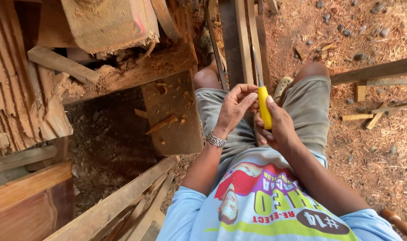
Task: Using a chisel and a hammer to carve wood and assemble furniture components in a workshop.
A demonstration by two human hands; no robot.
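Observation:
I sit with my knees apart, in grey shorts and a light blue printed shirt. My right hand [277, 127] grips the yellow handle of a chisel [263, 106] whose thin metal blade points up and away from me. My left hand [234, 108], with a metal watch on its wrist, touches the top of the yellow handle with its fingertips. Both hands meet above my lap, between my thighs.
A wooden block [174, 114] with wood chips on it stands left of my knee. Rough timber and split boards [29, 89] pile up on the left, slats [123, 201] lean at lower left. Long planks [243, 35] run ahead. Sawdust, stones and offcuts [364, 118] cover the ground at right.

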